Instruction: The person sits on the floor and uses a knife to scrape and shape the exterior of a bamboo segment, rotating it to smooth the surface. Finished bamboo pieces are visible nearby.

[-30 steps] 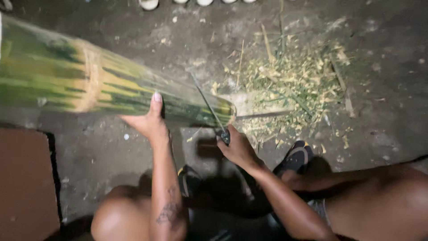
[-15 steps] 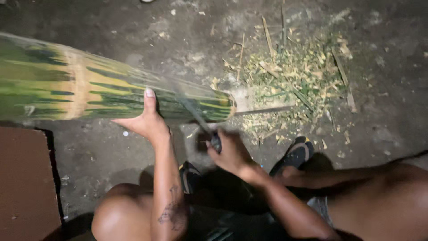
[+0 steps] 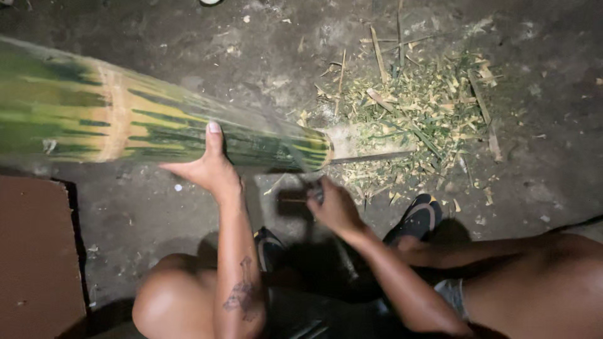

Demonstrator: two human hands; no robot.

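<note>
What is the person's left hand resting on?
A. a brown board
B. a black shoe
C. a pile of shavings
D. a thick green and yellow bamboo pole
D: the left hand lies flat against the striped bamboo pole, thumb pointing up.

The bamboo pole [image 3: 157, 125] runs off the left edge, its far end unseen. The blade [image 3: 295, 160] above the right hand [image 3: 333, 207] is motion-blurred; the handle [image 3: 317, 191] is mostly hidden within that grip.

Smooth, glossy green-yellow bamboo pole [image 3: 157, 125]; dry fibrous bamboo shavings [image 3: 427, 119]; rough, matt concrete floor [image 3: 251, 50]
</note>
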